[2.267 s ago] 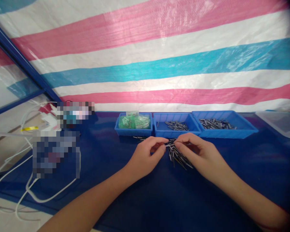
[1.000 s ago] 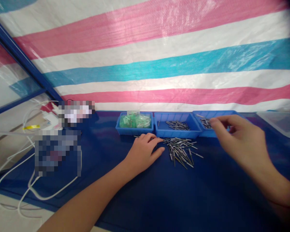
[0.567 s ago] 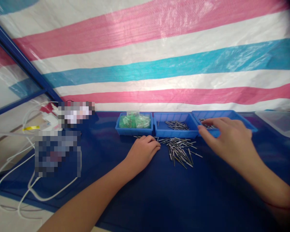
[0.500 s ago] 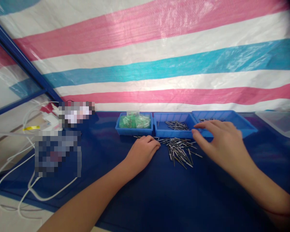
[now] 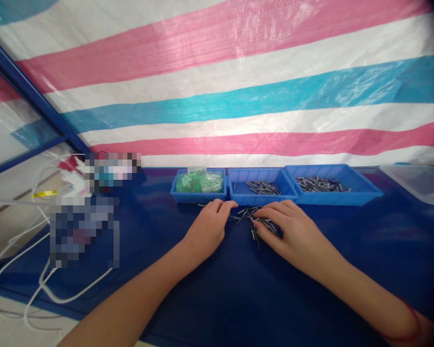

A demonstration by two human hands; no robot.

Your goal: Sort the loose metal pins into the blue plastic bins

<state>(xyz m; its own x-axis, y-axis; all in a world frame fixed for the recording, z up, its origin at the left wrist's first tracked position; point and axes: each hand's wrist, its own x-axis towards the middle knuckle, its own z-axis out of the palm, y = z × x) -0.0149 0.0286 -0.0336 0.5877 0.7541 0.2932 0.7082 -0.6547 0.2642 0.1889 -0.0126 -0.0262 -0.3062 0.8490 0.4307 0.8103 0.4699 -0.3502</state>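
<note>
Presently, a loose pile of thin metal pins [image 5: 251, 213] was noted on the table [image 5: 224, 294], in front of the middle blue bin [image 5: 262, 198]. The right hand [image 5: 292, 227] was placed over the pile, thumb and forefinger slightly parted; the left hand [image 5: 207, 227] was rested, curled, just beside it. Whether a pin was gripped by either could not be told. Picking from the pile was judged under way; for the next move, one pin would need to be separated from its crossed neighbours.

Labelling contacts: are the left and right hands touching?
Apart. The head view shows a plain gap between left hand and right hand, with metal rods lying in it.
</note>
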